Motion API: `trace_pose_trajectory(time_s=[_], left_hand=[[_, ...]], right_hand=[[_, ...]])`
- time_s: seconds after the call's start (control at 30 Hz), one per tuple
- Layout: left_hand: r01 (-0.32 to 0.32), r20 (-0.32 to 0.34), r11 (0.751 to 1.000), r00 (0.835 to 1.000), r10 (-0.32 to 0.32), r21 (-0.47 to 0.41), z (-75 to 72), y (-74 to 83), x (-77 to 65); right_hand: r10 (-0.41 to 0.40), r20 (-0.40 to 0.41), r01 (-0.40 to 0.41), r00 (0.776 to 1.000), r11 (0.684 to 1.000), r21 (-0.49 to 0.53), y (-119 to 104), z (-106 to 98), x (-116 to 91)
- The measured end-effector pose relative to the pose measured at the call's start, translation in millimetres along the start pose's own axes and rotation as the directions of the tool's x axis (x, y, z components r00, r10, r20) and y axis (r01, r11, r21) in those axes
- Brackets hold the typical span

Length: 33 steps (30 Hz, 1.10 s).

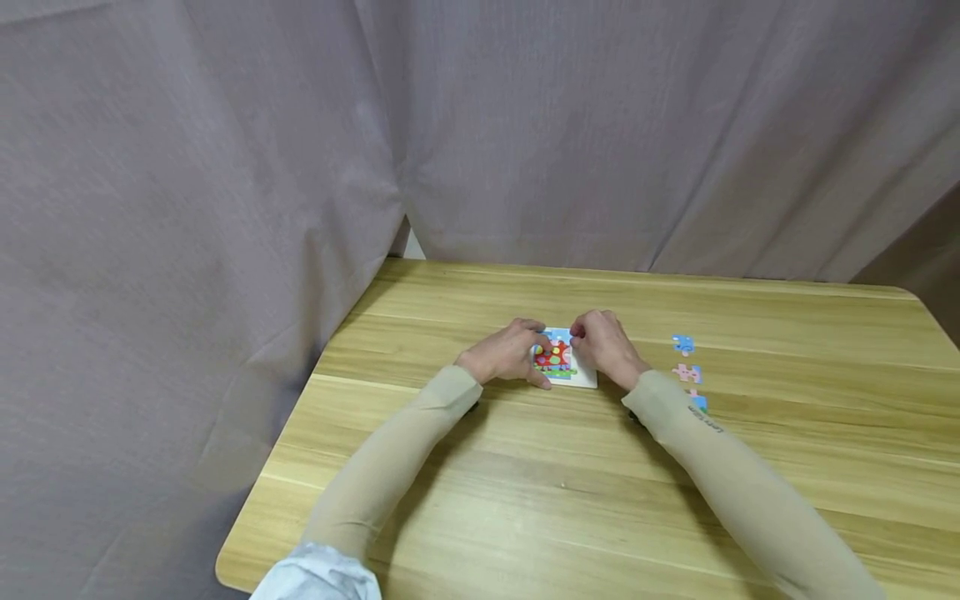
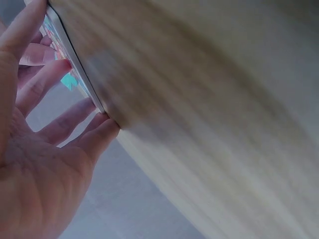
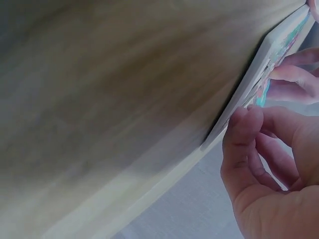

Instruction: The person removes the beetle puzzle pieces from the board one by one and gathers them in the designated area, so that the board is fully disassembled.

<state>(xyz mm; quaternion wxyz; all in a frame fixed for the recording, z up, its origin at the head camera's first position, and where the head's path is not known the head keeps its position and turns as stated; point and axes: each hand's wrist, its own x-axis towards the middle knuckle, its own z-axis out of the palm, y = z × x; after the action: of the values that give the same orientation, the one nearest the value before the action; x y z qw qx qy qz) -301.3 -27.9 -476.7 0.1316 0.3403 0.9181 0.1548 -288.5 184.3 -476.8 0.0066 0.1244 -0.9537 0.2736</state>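
A small white-framed jigsaw board lies on the table, its picture of a red shape on blue and green partly filled in. My left hand spans its left side, thumb at the near edge and fingers over the far part, holding it. In the left wrist view, fingertips rest against the board's rim. At the board's upper right, my right hand has thumb and forefinger together, pinching a jigsaw piece whose teal side shows past the fingertips. The fingers hide most of that piece.
Three loose jigsaw pieces lie in a column right of the board: a blue one, a pink one and a blue-and-pink one beside the right sleeve. The wooden table ends at a grey curtain behind and to the left.
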Motion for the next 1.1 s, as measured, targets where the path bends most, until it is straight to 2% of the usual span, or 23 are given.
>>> trace_pose_trajectory(time_s=[0.17,0.4,0.7,0.93,1.1], left_hand=[[0.004,0.000,1.000,1.000,-0.004,-0.001,0.1,-1.6,0.4],[-0.004,-0.005,1.000,1.000,0.004,0.005,-1.2,-3.2,0.4],[0.000,-0.038,1.000,0.999,0.001,0.022,1.1,-7.3,2.7],[0.038,-0.004,0.997,0.999,-0.038,0.074,1.8,-7.5,5.4],[0.041,-0.006,0.996,0.999,-0.040,0.078,1.3,-7.2,5.4]], right_hand=[[-0.029,-0.011,0.028,1.000,0.999,-0.032,0,-2,1],[-0.001,-0.022,0.002,1.000,0.999,0.041,7,-5,-1],[0.019,-0.042,-0.017,0.999,0.999,0.039,21,-15,-10],[0.042,-0.055,-0.041,0.998,0.999,0.018,34,-27,-18],[0.035,-0.064,-0.034,0.997,0.999,0.019,43,-35,-26]])
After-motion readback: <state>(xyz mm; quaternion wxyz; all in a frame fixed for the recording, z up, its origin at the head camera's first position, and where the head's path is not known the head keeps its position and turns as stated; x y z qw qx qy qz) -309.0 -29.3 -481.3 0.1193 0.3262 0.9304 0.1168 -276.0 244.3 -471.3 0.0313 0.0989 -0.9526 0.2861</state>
